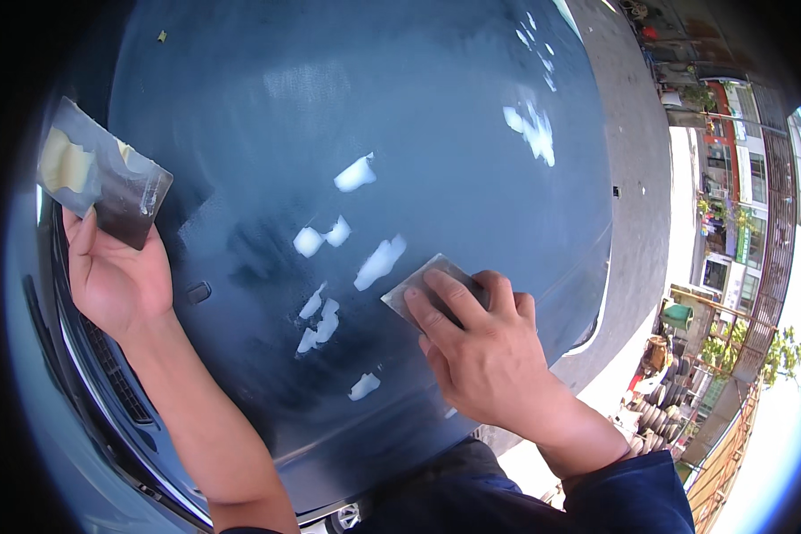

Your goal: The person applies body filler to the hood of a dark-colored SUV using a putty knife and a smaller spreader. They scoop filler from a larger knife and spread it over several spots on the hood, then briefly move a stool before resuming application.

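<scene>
My left hand (120,276), palm up at the left, holds a flat mixing plate (120,198) with pale yellow filler paste (65,165) smeared over it. At the right, my right hand (485,343) grips a thin flat spreader (436,270), its fingers pressed onto the blade. That blade rests on or just over a dark blue-grey car hood (454,178). White filler patches (381,262) dot the hood to the left of the spreader. More white filler streaks (536,133) lie farther off at the upper right.
Below my left forearm runs a dark grille strip (116,369) along the windshield edge. A washer nozzle (199,292) sticks up from the panel. Beyond the hood are grey pavement (632,178), a green bucket (677,313) and stacked round items (663,400). A car wheel (345,516) shows at the bottom.
</scene>
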A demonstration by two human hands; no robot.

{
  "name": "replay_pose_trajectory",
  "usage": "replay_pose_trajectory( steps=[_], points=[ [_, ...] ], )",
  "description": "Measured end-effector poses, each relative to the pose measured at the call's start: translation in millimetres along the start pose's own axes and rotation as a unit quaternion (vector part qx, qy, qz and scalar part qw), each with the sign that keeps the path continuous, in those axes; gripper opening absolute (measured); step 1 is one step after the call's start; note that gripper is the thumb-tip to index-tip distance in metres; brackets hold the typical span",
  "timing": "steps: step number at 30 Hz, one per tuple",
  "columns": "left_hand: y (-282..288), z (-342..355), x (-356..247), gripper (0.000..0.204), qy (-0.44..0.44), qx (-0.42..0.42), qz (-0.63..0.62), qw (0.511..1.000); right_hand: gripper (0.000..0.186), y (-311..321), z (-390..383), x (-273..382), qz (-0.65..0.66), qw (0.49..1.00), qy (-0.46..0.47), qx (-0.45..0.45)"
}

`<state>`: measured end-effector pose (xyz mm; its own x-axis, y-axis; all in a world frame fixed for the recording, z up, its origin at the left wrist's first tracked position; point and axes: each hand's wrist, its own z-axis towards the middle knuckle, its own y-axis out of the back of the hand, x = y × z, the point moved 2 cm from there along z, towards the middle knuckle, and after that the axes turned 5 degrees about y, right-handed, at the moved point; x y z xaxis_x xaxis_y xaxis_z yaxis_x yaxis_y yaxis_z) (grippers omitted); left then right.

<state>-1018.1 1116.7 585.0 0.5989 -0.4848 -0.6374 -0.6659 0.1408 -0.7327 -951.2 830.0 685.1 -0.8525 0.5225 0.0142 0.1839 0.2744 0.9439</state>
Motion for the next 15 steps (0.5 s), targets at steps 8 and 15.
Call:
replay_pose_trajectory(
  steps=[8, 15],
  points=[
    [-11.7, -15.8, 18.9, 0.051, 0.144, 0.204, -0.001, 0.968, 0.043, 35.1, 57.2, -14.3, 0.333, 0.899, 0.119, -0.257],
    [-22.0, -25.3, 17.7, 0.056, 0.159, 0.214, -0.026, 0.963, 0.046, 31.1, 105.8, 30.5, 0.364, 0.854, 0.217, -0.302]
  ],
)
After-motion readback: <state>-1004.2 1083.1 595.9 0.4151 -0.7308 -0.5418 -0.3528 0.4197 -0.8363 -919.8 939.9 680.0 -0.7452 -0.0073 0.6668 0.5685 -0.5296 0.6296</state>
